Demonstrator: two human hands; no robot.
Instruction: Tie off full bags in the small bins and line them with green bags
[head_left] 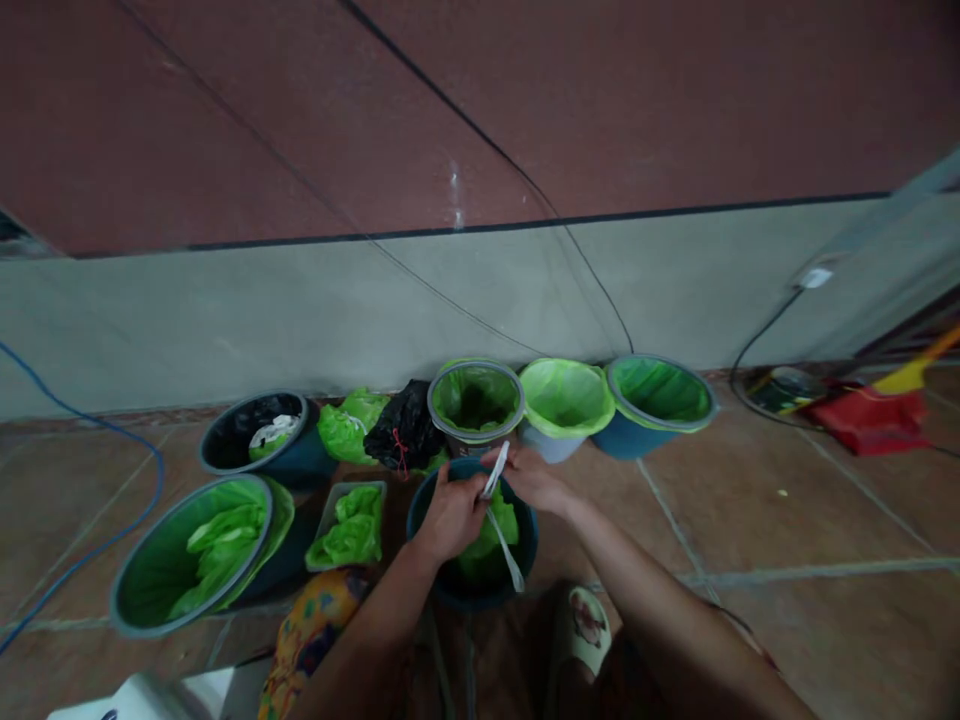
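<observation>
Both hands are over a dark blue bucket (415, 535) between my feet. Inside it lies a crumpled green plastic bag (504, 520). A white drawstring (507, 555) runs up from the bag, one end dangling over the bucket. My left hand (454, 512) is closed on this drawstring, fingers bent. My right hand (536, 480) grips it a little higher and to the right; its fingertips are partly hidden behind the string. Just beyond my hands stands a round bin (478, 372) with a green liner and a grey rim.
Along the wall stand a white bin (566, 400), a blue bin (660, 395), a black bag (405, 425) and a green bag (349, 425). Left are a black-lined bin (251, 405), a tilted green-lined bin (142, 590) and a small tray (345, 540). A red dustpan (870, 420) lies right; a blue cable (150, 440) left.
</observation>
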